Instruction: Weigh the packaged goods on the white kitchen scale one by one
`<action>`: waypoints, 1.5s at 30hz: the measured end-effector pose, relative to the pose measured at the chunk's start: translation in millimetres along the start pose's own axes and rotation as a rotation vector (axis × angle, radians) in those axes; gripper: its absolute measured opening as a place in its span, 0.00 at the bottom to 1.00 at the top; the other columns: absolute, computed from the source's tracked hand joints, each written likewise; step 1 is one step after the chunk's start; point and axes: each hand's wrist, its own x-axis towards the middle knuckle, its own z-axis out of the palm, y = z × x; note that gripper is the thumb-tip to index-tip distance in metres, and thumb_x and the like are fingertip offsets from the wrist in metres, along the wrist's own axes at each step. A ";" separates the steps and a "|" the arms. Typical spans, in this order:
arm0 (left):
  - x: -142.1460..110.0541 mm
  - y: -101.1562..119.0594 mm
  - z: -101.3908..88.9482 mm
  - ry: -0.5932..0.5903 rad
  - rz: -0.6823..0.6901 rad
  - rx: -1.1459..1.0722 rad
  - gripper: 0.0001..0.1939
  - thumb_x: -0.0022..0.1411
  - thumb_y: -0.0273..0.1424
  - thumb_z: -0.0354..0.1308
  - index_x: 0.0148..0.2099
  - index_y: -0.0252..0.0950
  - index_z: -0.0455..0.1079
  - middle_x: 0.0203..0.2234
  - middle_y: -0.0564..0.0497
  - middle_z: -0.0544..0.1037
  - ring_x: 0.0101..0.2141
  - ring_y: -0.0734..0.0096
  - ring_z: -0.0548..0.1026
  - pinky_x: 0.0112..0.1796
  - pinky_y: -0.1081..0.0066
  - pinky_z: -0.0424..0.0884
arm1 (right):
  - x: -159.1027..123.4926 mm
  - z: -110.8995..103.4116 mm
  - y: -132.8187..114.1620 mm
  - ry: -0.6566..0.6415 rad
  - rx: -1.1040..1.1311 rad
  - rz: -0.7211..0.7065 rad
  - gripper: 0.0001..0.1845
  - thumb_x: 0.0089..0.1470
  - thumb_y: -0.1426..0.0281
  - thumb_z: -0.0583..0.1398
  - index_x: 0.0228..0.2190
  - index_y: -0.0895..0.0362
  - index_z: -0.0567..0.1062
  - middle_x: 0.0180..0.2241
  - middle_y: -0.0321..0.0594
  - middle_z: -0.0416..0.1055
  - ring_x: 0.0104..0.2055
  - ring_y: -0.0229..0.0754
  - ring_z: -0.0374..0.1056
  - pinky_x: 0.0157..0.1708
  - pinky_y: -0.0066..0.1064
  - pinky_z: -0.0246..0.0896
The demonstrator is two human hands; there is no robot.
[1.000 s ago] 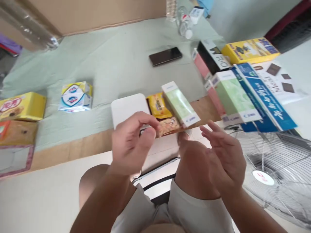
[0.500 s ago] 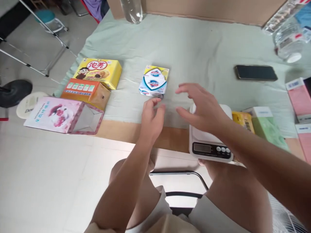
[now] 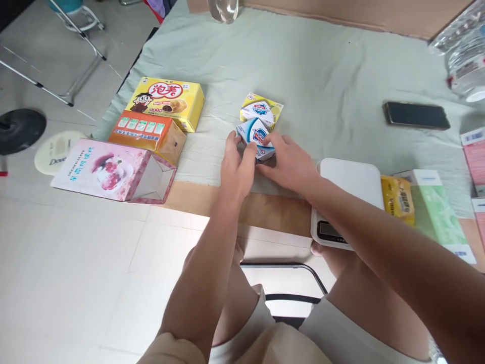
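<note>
- Holding the blue and white box (image 3: pixel 256 132) by its left side with the left hand (image 3: pixel 237 172), with bent fingers nearly closed on it.
- Holding the same box by its right side with the right hand (image 3: pixel 291 164), with finger and thumb curled partway in.
- Tipped at a slant, just in front of the yellow and white box (image 3: pixel 260 107); cannot tell if touching.
- On the green cloth (image 3: pixel 322 76), over to the left: a yellow box (image 3: pixel 166 98), an orange box (image 3: pixel 144 132) and a pink box (image 3: pixel 100 169), in a row.
- Over to the right: a white scale (image 3: pixel 350 182), partly behind the right arm, then a yellow packet (image 3: pixel 397 198) and a green and white box (image 3: pixel 439 215).
- Farther back on the right: a black phone (image 3: pixel 417 115), flat on the cloth.
</note>
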 end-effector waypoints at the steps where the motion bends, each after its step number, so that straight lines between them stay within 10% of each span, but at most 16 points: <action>1: -0.9 2.0 1.8 0.004 0.007 -0.002 0.21 0.72 0.36 0.59 0.64 0.40 0.66 0.65 0.45 0.74 0.69 0.55 0.69 0.70 0.58 0.63 | 1.0 -0.5 -6.0 -0.009 -0.018 0.029 0.31 0.59 0.56 0.63 0.60 0.55 0.68 0.58 0.56 0.71 0.52 0.63 0.74 0.48 0.53 0.72; 6: -6.6 8.5 10.8 0.075 -0.004 -0.045 0.13 0.70 0.34 0.57 0.54 0.38 0.69 0.56 0.43 0.79 0.61 0.57 0.75 0.63 0.61 0.69 | 12.1 -9.8 -26.3 0.020 -0.055 0.050 0.26 0.63 0.62 0.59 0.59 0.59 0.68 0.55 0.57 0.73 0.52 0.61 0.74 0.47 0.48 0.71; 10: -17.8 5.4 15.9 0.135 0.149 -0.108 0.09 0.70 0.35 0.52 0.50 0.41 0.67 0.54 0.46 0.77 0.58 0.63 0.75 0.61 0.64 0.69 | -31.7 -32.1 2.0 0.150 0.016 -0.016 0.25 0.58 0.66 0.61 0.56 0.56 0.71 0.53 0.52 0.75 0.47 0.55 0.75 0.44 0.43 0.70; 18: -41.8 -3.4 44.7 -0.342 0.344 0.058 0.13 0.67 0.42 0.53 0.47 0.40 0.69 0.49 0.43 0.78 0.54 0.59 0.77 0.58 0.60 0.72 | -172.8 -40.0 103.5 0.429 0.055 0.063 0.17 0.51 0.64 0.64 0.44 0.49 0.76 0.49 0.45 0.79 0.50 0.55 0.76 0.43 0.43 0.71; 27: -45.0 -8.2 73.3 -0.487 0.531 0.212 0.18 0.70 0.44 0.53 0.55 0.40 0.69 0.57 0.39 0.77 0.59 0.54 0.75 0.61 0.54 0.72 | -156.6 -35.8 135.2 0.473 0.274 -0.033 0.22 0.42 0.72 0.58 0.43 0.49 0.71 0.64 0.45 0.69 0.77 0.66 0.51 0.72 0.68 0.46; 33: -39.4 -7.6 67.2 -0.637 0.637 0.397 0.36 0.72 0.44 0.56 0.76 0.41 0.52 0.77 0.35 0.55 0.77 0.45 0.54 0.72 0.42 0.57 | -154.6 -41.0 143.4 0.567 0.401 -0.034 0.21 0.43 0.76 0.57 0.42 0.50 0.69 0.58 0.46 0.73 0.69 0.59 0.64 0.70 0.63 0.56; 40: -20.1 3.0 74.3 -0.764 0.670 0.536 0.35 0.64 0.44 0.63 0.71 0.42 0.64 0.71 0.39 0.69 0.76 0.39 0.55 0.72 0.34 0.54 | -150.0 -42.4 137.0 0.325 0.272 -0.013 0.22 0.60 0.80 0.50 0.46 0.48 0.75 0.52 0.40 0.80 0.69 0.56 0.65 0.67 0.58 0.61; 45: -29.9 7.5 78.7 -0.638 0.519 0.441 0.35 0.53 0.44 0.75 0.61 0.43 0.72 0.61 0.42 0.78 0.67 0.42 0.71 0.66 0.45 0.70 | -151.6 -46.0 136.5 0.287 0.288 -0.008 0.23 0.61 0.80 0.51 0.49 0.49 0.77 0.54 0.40 0.80 0.71 0.57 0.64 0.68 0.57 0.60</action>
